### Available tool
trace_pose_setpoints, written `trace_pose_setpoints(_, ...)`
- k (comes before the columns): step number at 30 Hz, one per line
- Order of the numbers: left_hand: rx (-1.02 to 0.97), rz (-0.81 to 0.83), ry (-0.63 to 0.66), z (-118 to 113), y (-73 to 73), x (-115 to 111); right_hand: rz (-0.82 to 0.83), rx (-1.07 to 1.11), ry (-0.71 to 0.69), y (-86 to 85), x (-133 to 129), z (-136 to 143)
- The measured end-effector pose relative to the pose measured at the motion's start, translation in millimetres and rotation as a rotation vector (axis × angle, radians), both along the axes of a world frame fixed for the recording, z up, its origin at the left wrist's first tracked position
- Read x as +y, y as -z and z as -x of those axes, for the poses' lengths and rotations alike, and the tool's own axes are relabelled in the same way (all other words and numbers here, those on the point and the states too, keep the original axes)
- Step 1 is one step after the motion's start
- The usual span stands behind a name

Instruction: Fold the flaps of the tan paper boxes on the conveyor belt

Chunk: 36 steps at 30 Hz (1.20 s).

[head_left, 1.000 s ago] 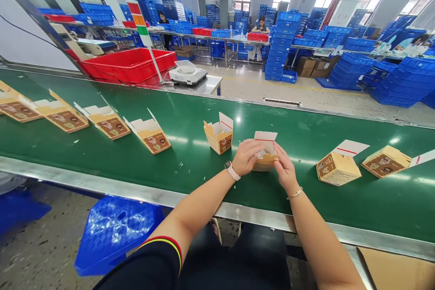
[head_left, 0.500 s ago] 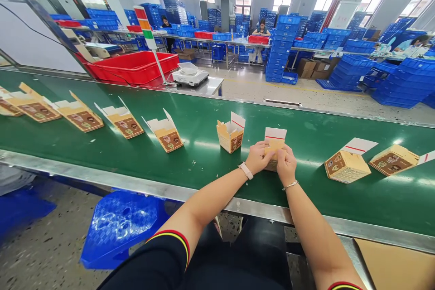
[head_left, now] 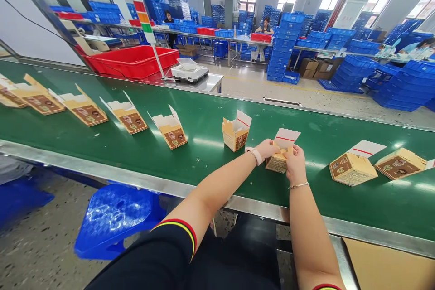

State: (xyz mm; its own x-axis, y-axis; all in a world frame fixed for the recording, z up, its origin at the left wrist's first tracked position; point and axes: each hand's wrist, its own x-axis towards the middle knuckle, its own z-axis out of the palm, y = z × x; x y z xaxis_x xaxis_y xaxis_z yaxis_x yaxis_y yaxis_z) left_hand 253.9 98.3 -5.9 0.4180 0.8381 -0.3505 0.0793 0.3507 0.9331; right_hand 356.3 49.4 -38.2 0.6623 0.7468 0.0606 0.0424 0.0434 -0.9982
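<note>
A small brown-and-tan cardboard box (head_left: 276,165) stands on the green belt in front of me, its white lid flap with a red strip raised at the back. My left hand (head_left: 267,149) pinches the top flaps at the box's left side. On the other side, my right hand (head_left: 296,161) has its fingers closed on the right flap. The fingers partly hide the box's top. Just left of my left hand stands an open box (head_left: 235,136) with its lid flap up. Farther right sits a box (head_left: 352,170) with its top folded over and its lid flap sticking out behind.
Several open boxes stand along the conveyor belt (head_left: 204,118) to the left, including a tilted one (head_left: 173,133). Another box (head_left: 397,165) is at the far right. Beyond the belt are a red bin (head_left: 132,65) and a scale (head_left: 189,72). A blue stool (head_left: 115,217) stands below left.
My hands and the box between them appear a little farther right. My fingers have spread from over the box's top to its two sides, and the small flaps now show between them.
</note>
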Motion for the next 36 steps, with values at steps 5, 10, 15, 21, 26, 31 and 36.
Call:
trace_pose_setpoints(5, -0.032, -0.539, -0.322, 25.7, 0.4, -12.6, -0.379, -0.703, 0.411, -1.3, -18.2, 11.0)
trace_pose_setpoints(10, 0.135, -1.161, -0.784, 94.3, 18.7, 13.9, -0.674, -0.991, 0.108, 3.7, -24.3, 52.3)
trace_pose_setpoints(15, -0.002, -0.834, -0.438, 118.0, 40.8, 48.4, -0.463, -0.973, -0.328, 20.0, -0.4, 74.5)
trace_pose_setpoints(21, 0.111, -1.096, -0.189, 102.9, 48.6, 38.0, -0.401, -0.876, -0.444, 25.2, 35.5, 54.8)
trace_pose_setpoints(26, 0.407, -1.061, -0.144, 87.1, 37.1, 26.4, -0.413, -0.705, -0.293, 16.9, 44.7, 51.4)
trace_pose_setpoints(31, 0.291, -0.767, -0.19, 60.0, 22.2, 26.6, -0.31, -0.389, -0.082, 20.2, 45.6, 48.1)
trace_pose_setpoints(36, 0.005, -0.203, -0.199, 41.0, 10.3, 39.0, -0.007, 0.223, -0.08, 12.7, 46.9, 26.1)
